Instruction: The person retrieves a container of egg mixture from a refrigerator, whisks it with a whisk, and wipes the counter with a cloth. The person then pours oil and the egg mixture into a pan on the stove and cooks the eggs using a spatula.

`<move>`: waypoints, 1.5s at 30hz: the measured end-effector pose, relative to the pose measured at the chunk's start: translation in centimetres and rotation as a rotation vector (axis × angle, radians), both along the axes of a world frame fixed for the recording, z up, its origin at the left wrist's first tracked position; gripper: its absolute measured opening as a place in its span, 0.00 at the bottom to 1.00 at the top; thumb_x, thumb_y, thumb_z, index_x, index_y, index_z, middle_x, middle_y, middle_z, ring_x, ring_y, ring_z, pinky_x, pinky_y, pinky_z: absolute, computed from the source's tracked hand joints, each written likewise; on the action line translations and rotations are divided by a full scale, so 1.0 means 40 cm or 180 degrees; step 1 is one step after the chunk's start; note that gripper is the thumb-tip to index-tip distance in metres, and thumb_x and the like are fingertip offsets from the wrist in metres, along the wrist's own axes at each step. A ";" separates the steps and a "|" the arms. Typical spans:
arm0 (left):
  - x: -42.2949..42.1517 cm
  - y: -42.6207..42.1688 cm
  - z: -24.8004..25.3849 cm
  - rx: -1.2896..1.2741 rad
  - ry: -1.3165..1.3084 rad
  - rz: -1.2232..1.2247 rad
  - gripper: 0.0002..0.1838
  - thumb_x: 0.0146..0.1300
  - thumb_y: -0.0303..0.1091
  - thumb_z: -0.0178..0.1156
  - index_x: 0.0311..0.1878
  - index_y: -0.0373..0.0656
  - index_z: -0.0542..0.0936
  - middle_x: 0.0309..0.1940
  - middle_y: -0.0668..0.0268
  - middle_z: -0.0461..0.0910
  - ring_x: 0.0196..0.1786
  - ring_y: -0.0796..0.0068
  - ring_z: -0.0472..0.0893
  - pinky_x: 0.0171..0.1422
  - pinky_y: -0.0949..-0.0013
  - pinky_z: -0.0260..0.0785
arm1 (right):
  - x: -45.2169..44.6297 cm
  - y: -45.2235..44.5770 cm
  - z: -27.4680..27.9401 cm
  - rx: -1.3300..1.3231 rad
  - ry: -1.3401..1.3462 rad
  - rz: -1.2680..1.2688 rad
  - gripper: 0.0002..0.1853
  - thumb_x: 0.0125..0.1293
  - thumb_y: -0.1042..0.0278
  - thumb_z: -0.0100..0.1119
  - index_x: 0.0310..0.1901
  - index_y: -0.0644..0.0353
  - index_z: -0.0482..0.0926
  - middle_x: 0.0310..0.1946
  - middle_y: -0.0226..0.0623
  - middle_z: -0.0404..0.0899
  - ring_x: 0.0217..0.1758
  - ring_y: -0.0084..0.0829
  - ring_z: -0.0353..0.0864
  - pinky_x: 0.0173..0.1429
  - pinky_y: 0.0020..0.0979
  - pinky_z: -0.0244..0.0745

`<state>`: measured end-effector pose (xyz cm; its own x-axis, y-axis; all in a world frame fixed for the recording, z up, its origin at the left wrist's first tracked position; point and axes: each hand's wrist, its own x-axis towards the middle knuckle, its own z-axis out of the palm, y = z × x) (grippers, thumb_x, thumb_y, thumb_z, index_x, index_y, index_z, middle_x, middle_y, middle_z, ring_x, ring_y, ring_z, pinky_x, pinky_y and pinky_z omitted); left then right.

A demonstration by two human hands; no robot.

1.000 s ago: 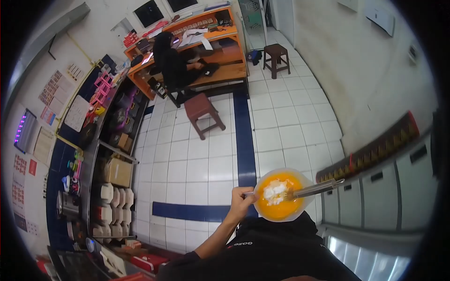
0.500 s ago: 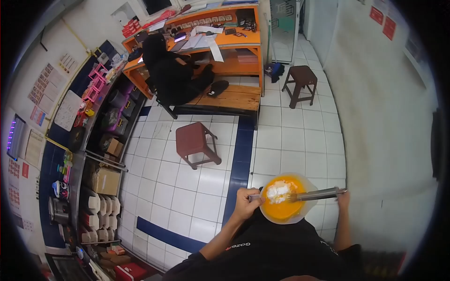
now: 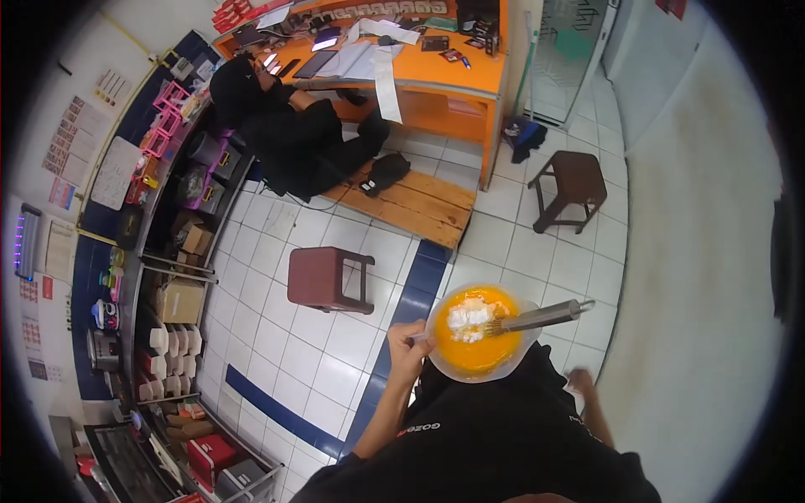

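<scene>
My left hand (image 3: 408, 348) is closed round the handle of a translucent plastic jug (image 3: 532, 337), held upright in front of my body. Inside is an orange-yellow liquid (image 3: 453, 356), with a mound of white powder (image 3: 471, 317) partly sunk in it. A metal whisk (image 3: 541, 316) rests in the jug, its wires in the mix and its handle leaning out over the right rim. My right hand (image 3: 580, 382) hangs low at my side, apart from the jug and the whisk. Its fingers are too blurred to make out.
A red-brown stool (image 3: 317, 278) stands ahead on the left, a dark brown stool (image 3: 579, 180) ahead on the right. Another person (image 3: 285, 138) sits on a wooden bench (image 3: 419, 205) by an orange desk (image 3: 453, 71). Loaded shelves (image 3: 172, 277) line the left; a wall (image 3: 696, 251) runs along the right.
The view has moved forward, so the desk, bench and stools look closer. The jug and whisk sit further left in view. My right hand has swung lower and inward.
</scene>
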<state>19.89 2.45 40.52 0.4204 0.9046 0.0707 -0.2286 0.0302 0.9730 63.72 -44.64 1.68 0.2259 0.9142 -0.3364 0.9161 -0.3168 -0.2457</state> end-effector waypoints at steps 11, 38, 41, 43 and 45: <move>0.366 0.407 -0.012 -0.0693 -0.0209 0.1321 0.19 0.48 0.36 0.64 0.34 0.26 0.87 0.27 0.63 0.85 0.26 0.76 0.80 0.32 0.75 0.70 | 0.599 1.649 0.670 0.1225 0.1731 -0.1039 0.11 0.73 0.63 0.60 0.40 0.64 0.80 0.29 0.36 0.85 0.33 0.25 0.84 0.39 0.31 0.79; 0.663 1.464 0.140 -0.0369 0.0517 0.3705 0.35 0.54 0.60 0.73 0.17 0.38 0.69 0.16 0.67 0.74 0.21 0.78 0.73 0.29 0.71 0.66 | 0.231 3.925 0.562 0.3142 -0.0137 0.1654 0.24 0.66 0.53 0.66 0.59 0.57 0.79 0.59 0.43 0.76 0.71 0.46 0.69 0.74 0.51 0.62; 0.675 1.541 0.142 -0.0460 0.0515 0.3577 0.35 0.54 0.60 0.73 0.17 0.38 0.69 0.16 0.67 0.74 0.21 0.78 0.73 0.29 0.71 0.66 | 0.255 3.930 0.557 0.2716 -0.0007 0.1701 0.23 0.66 0.56 0.66 0.60 0.56 0.79 0.63 0.42 0.75 0.72 0.45 0.69 0.74 0.49 0.62; 0.679 1.588 0.143 -0.0489 0.0533 0.3505 0.34 0.54 0.60 0.73 0.17 0.38 0.69 0.16 0.67 0.74 0.21 0.78 0.73 0.29 0.71 0.66 | 0.279 3.925 0.546 0.2693 0.0055 0.1681 0.22 0.67 0.54 0.65 0.58 0.56 0.80 0.60 0.42 0.75 0.70 0.45 0.69 0.75 0.50 0.60; 0.682 1.622 0.142 -0.0510 0.0523 0.3430 0.34 0.54 0.60 0.73 0.17 0.38 0.69 0.16 0.67 0.74 0.21 0.78 0.73 0.29 0.71 0.66 | 0.305 3.898 0.536 0.2673 0.0115 0.1643 0.21 0.67 0.53 0.65 0.56 0.57 0.80 0.57 0.42 0.75 0.68 0.45 0.69 0.75 0.52 0.58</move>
